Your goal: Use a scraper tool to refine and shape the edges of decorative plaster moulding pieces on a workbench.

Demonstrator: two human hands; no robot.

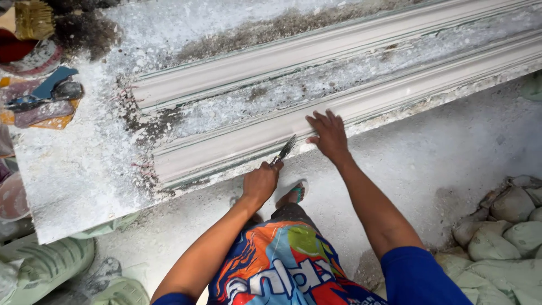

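- Moulding (339, 107) is steadied by the flat, open right hand (329, 137).
- Scraper (284, 150), clamped in the left hand (261, 182), is best kept shallow along the tabletop (73, 175) edge.

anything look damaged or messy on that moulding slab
Yes. The left end of the white moulding is ragged and crumbled, with dark stains and loose powder spread over the table. The left hand holds a blade at its front edge.

To your right, a heap of stuffed, dusty pale-green and grey woven sacks (502, 226) lies on the floor. To your lower left, more pale-green ribbed sacks (45, 262) sit beneath the surface's edge. No labels, signs or screens show.
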